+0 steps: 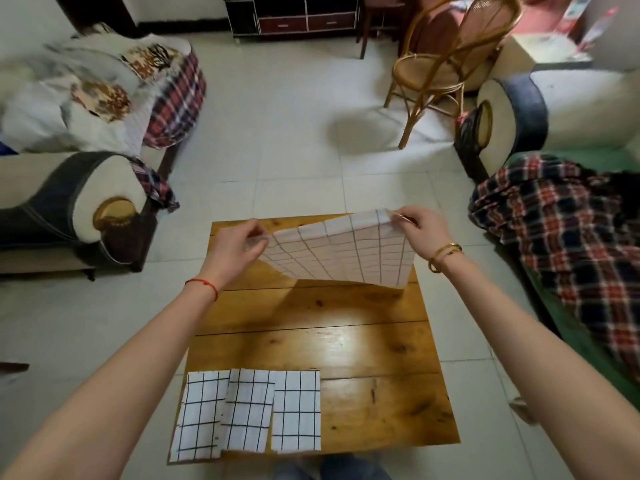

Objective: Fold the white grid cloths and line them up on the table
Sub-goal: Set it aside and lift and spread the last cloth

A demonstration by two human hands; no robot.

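Observation:
A white grid cloth (346,254) hangs in the air over the far half of the wooden table (346,334), its lower edge close to the tabletop. My left hand (235,247) pinches its left top corner, and my right hand (419,230) pinches its right top corner. Three folded white grid cloths lie side by side along the table's near left edge: a left one (199,417), a middle one (247,410) and a right one (296,410). The middle one overlaps its neighbours slightly.
A sofa arm (86,209) stands to the left of the table. A plaid blanket (571,237) covers a seat on the right. A rattan chair (446,64) stands beyond the table on the tiled floor. My knees (332,469) show below the table's near edge.

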